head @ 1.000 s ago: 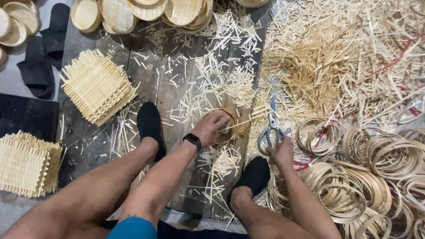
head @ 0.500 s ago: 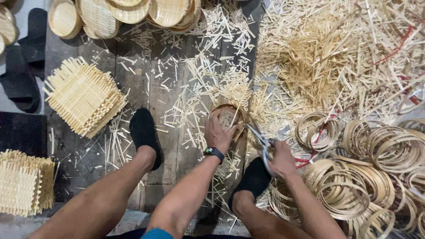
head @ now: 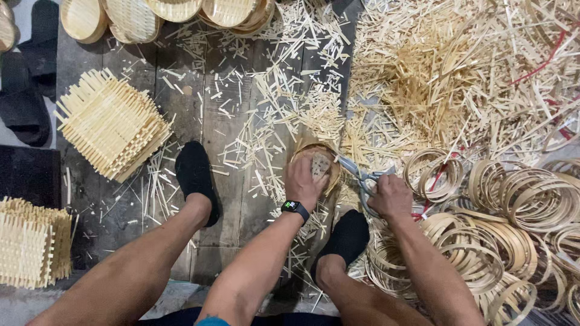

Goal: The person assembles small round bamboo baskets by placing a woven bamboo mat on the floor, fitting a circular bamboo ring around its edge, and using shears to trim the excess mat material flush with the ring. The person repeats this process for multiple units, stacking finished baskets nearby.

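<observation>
My left hand (head: 304, 180) presses down inside a small round woven bamboo basket (head: 317, 158) that rests on the wooden floor between my feet. A black watch sits on that wrist. My right hand (head: 389, 196) grips a pair of grey-handled scissors (head: 357, 172), whose blades reach the basket's right rim. The part of the basket under my left palm is hidden.
Bamboo hoops (head: 513, 205) pile up at the right. A heap of bamboo offcuts (head: 459, 72) lies at the back right. Square woven mats (head: 112, 124) are stacked at left, another stack (head: 30, 247) lower left. Finished round baskets (head: 175, 12) line the back. My socked feet (head: 194, 175) flank the work.
The view has shifted down and closer. My left hand has settled on the basket, and my right hand has brought the scissors up to its right rim.
</observation>
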